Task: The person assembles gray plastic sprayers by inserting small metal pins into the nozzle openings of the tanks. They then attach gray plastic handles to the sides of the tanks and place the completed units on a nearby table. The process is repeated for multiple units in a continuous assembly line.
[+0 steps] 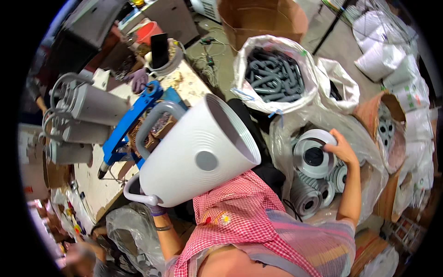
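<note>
A large light-grey plastic bucket (184, 161) lies tilted across my lap, its wide mouth facing right. It has a dark grey arched handle (157, 122) and a pale curved piece (140, 198) at its narrow end. My left hand (158, 210) holds the bucket at that narrow end; the fingers are mostly hidden behind it and the wrist has a purple cuff. To the right, my right hand (342, 148) grips the rim of a pale grey round flanged part (316, 154). That part rests on several ribbed grey parts (307, 198) in a clear plastic bag (374, 184).
A blue lever tool (127, 124) stands on the worktable (99, 184), near several grey lidded cylinders (94, 101) and a phone (159, 51). Ahead, a white sack (240, 60) holds dark grey curved tubes (272, 74). A cardboard box (263, 18) stands behind it. Another person (80, 256) is at lower left.
</note>
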Tool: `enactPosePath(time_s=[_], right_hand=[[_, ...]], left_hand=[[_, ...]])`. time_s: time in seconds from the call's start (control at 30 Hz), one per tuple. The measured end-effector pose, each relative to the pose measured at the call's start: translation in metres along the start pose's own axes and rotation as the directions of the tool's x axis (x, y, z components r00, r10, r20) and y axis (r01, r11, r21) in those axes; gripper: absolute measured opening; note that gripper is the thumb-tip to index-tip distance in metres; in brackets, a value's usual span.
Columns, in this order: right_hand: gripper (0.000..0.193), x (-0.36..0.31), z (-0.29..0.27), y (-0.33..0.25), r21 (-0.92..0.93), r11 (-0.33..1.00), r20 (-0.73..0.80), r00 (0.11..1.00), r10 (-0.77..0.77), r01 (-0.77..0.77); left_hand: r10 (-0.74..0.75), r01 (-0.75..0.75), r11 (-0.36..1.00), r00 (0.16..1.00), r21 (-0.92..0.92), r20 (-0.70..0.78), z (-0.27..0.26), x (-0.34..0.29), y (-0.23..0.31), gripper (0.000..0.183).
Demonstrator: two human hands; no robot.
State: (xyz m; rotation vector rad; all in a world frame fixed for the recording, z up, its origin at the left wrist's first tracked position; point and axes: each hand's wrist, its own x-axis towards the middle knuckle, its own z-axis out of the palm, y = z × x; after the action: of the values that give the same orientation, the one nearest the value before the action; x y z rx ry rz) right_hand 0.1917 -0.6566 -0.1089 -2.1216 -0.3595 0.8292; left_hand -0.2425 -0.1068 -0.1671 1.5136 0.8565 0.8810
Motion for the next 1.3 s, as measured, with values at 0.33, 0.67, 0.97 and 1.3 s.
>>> enactPosePath(time_s=[0.33,0.67,0.97,1.3], right_hand=[[0.072,0.036,0.209,-0.231,0.002,0.480,-0.246,0.466,-0.850,0.877],[0.029,0.007,0.234,-0.295,0.311,-0.022,-0.061,-0.003,-0.998,0.950],[0.025,0.012,0.232,-0.316,0.428,-0.169,0.050,-0.210,-0.976,0.888],[0.076,0.074,0.341,-0.297,0.804,0.561,0.415,0.491,-0.766,0.197]], left_hand=[[0.145,-0.142,0.988,0.989,0.067,-0.038,-0.017,-0.038,0.080,0.040],[-0.184,0.096,0.932,0.956,0.349,0.227,-0.141,-0.089,0.044,0.054],[-0.435,0.429,0.875,0.900,-0.226,0.028,-0.183,-0.118,0.006,0.042],[0.838,-0.418,0.458,0.497,0.784,-0.224,-0.123,-0.096,0.220,0.044]])
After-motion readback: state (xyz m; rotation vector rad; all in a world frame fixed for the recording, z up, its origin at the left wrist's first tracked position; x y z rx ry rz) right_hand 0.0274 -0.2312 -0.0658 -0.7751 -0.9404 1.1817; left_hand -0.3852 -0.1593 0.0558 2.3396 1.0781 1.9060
